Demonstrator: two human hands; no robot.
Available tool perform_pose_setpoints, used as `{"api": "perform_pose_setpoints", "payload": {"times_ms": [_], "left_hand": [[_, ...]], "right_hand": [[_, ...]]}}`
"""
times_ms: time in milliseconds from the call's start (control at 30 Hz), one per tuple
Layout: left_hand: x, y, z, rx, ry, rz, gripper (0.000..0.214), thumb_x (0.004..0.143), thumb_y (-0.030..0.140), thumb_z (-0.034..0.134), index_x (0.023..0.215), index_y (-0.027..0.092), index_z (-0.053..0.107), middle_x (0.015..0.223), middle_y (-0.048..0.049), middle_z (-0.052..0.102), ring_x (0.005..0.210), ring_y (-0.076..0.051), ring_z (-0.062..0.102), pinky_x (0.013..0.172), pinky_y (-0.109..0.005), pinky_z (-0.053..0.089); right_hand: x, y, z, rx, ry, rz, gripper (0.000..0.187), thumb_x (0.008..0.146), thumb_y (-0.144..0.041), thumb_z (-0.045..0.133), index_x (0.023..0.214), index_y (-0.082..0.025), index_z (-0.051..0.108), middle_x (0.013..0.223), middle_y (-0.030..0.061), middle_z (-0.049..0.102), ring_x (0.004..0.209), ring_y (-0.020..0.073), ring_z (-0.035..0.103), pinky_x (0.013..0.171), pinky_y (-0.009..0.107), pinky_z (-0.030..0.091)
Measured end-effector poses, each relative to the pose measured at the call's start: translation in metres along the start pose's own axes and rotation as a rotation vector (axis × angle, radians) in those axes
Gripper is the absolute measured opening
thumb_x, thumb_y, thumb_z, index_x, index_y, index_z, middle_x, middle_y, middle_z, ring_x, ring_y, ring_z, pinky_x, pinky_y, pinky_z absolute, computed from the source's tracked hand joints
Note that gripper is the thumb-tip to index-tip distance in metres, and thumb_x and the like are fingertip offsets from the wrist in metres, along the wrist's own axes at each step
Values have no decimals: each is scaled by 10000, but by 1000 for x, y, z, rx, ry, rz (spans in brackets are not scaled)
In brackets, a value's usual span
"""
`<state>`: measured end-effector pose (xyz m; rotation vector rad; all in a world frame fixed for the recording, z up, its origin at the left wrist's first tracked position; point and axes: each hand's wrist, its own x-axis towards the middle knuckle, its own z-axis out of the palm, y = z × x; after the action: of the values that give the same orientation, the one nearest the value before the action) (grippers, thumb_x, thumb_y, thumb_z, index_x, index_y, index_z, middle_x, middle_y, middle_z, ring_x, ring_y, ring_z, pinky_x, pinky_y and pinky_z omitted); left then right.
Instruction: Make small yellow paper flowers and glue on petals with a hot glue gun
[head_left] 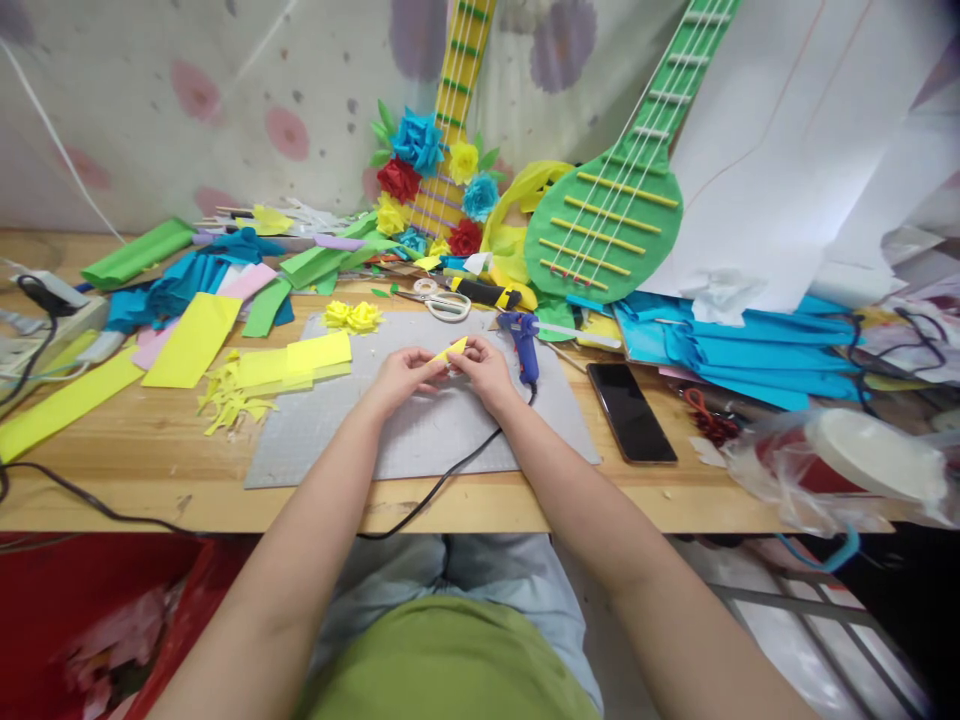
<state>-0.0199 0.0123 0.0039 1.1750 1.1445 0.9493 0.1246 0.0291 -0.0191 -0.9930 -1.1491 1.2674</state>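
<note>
Your left hand (401, 378) and your right hand (484, 372) meet over the middle of the grey mat (420, 440), which lies on the wooden table (150, 470) close to its near edge. Both hands pinch the same small yellow paper strip (452, 349), fingertips closed on it from either side, so the strip is held just above the mat between them. Just beside your right hand, at the mat's far right part, lies the blue glue gun (523, 340), its black cord (442, 480) running back across the mat and over the near edge of the table. At the mat's far left corner sit two yellow paper flowers (352, 316), and a stack of yellow paper sheets (300, 360) overlaps the mat's left edge, with yellow paper scraps (229, 398) beside it. The scissors (442, 300) rest just beyond the mat's far edge. To the right of the mat, near your right forearm, a black phone (630, 412) lies flat on the table. Against the wall at the table's far edge lean a green paper guitar (607, 230) and a yellow paper guitar (450, 130) decorated with paper flowers.
</note>
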Motion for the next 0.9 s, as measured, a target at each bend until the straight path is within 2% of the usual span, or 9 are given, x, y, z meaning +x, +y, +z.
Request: {"api": "perform_pose_setpoints", "payload": {"times_ms": [133,367,567,800,900], "left_hand": [[2,-1,3,47,3,-49,290,637,355,696,734,107,580,692,-89,676,653,-181,659,535,-250,507],[5,-3,0,4,-57,-81,203,716,282,637,793,102,581,821,-110,690,702,-182,666,516,-241,512],[9,-9,0,46,34,-53,145,761,239,584,712,112,535,665,-66,672,555,-138,643,494,-222,501],[9,-7,4,16,74,-2,162,745,263,601,708,121,530,638,-45,663,532,-125,630,481,-215,491],[6,-6,8,-9,38,3,148,756,259,586,721,122,542,634,-40,663,537,-124,628,470,-214,484]], "right_hand": [[-1,-1,1,-16,12,0,230,557,-287,666,729,-199,541,537,-75,550,505,72,519,536,210,428],[0,1,-1,39,43,2,251,554,-297,679,748,-192,559,578,-64,577,523,71,541,534,199,431],[1,2,-4,65,68,27,289,535,-338,704,734,-191,555,608,-55,583,526,67,542,550,205,448],[0,-1,1,20,11,-18,427,525,-338,717,874,-214,505,660,-56,578,614,96,542,540,214,430],[-2,-3,4,-11,-2,-46,486,519,-310,724,929,-212,482,725,-39,596,648,101,533,555,221,415]]}}
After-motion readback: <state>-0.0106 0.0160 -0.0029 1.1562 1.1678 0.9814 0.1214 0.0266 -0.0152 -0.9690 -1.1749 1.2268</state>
